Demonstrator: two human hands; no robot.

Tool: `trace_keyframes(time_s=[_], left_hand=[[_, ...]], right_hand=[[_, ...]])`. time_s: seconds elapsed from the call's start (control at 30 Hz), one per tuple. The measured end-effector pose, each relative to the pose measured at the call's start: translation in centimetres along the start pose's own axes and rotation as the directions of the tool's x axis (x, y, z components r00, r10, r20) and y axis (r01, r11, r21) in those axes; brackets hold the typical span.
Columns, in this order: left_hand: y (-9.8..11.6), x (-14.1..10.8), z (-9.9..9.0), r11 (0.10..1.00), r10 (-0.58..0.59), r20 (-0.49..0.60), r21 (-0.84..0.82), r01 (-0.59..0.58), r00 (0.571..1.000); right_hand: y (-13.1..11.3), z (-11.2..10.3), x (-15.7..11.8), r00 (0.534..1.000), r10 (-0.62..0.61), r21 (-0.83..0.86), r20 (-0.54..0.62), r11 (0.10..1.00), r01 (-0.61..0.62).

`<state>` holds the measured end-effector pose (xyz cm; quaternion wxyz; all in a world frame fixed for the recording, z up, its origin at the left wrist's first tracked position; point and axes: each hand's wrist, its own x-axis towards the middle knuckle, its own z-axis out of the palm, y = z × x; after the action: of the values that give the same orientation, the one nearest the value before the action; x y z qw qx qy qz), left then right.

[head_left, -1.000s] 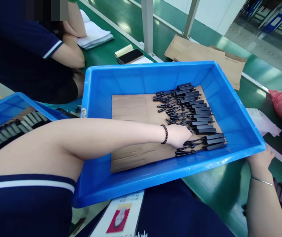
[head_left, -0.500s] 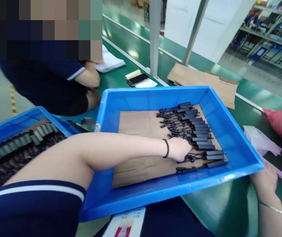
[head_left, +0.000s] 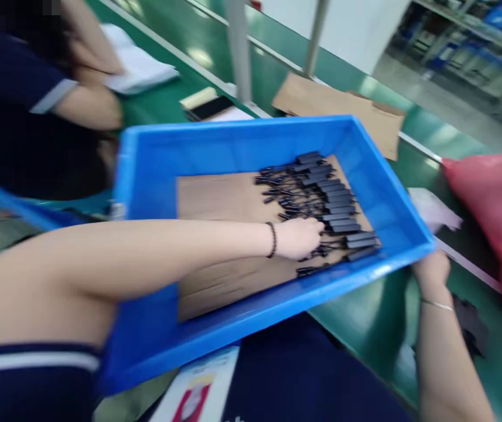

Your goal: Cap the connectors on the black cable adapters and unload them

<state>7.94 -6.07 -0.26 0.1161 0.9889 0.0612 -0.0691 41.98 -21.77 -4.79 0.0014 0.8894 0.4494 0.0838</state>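
A blue plastic bin (head_left: 237,143) stands tilted across the view, lined with a cardboard sheet (head_left: 219,190). On its right side several black, flat, box-shaped units (head_left: 341,208) with short cables lie in a stacked row. My left hand (head_left: 298,238) reaches into the bin with fingers curled down over the black cables (head_left: 294,202). Its fingertips are partly hidden, so how many cables it grips does not show. My right hand (head_left: 430,271) is closed around the bin's near right corner from outside, its fingers mostly hidden beneath the rim.
Another blue bin (head_left: 13,205) is at the left edge. A co-worker's arm (head_left: 88,105) rests beside papers (head_left: 139,64) and a phone (head_left: 211,109). Behind the bin lie flat cardboard (head_left: 334,105) and a metal post (head_left: 238,53). A red bag (head_left: 492,205) and dark pieces (head_left: 470,325) are on the right.
The whole view has shifted, so the bin and its surroundings appear further left and higher. Both hands keep their places at the cables and the bin corner. Dark pieces show more beside my right forearm.
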Motion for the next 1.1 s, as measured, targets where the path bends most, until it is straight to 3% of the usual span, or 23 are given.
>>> trace_keyframes(time_s=[0.1,0.27,0.4,0.53,0.7,0.77,0.93,1.0,1.1], left_hand=[[0.3,0.1,0.3,0.999,-0.034,0.040,0.000,0.034,0.999],[1.5,0.4,0.4,0.995,-0.094,0.123,-0.020,0.098,0.988],[2.2,0.4,0.6,0.995,-0.103,0.065,0.009,0.103,0.993],[2.4,0.3,0.8,0.997,-0.068,0.037,0.034,0.066,0.997],[2.8,0.0,0.0,0.993,-0.101,0.000,0.054,0.101,0.995],[3.0,-0.1,-0.6,0.992,-0.113,0.014,0.066,0.112,0.994],[3.1,-0.3,-2.0,0.985,-0.174,0.152,0.044,0.169,0.973],[2.8,-0.3,-2.2,0.974,-0.219,0.172,-0.016,0.225,0.960],[1.8,0.0,-2.2,0.959,-0.255,0.170,-0.080,0.271,0.952]], right_hand=[[1.6,1.6,-0.3,0.993,0.116,-0.068,0.011,0.991,-0.115],[2.2,2.9,-0.2,0.993,0.099,0.044,-0.064,0.994,-0.096],[2.5,3.1,-0.7,0.996,0.057,0.047,-0.064,0.997,-0.054],[2.4,3.4,-0.5,0.999,-0.029,-0.053,-0.043,0.998,0.027],[2.1,2.5,-0.8,0.997,-0.022,-0.028,-0.072,0.999,0.020],[2.0,2.2,-1.5,0.995,-0.068,0.066,-0.073,0.995,0.073],[1.1,2.3,-4.3,0.966,-0.253,0.258,0.046,0.938,0.233],[0.6,2.5,-5.6,0.969,-0.247,0.262,0.025,0.937,0.232],[-0.1,3.0,-6.9,0.989,-0.143,0.234,-0.033,0.961,0.147]])
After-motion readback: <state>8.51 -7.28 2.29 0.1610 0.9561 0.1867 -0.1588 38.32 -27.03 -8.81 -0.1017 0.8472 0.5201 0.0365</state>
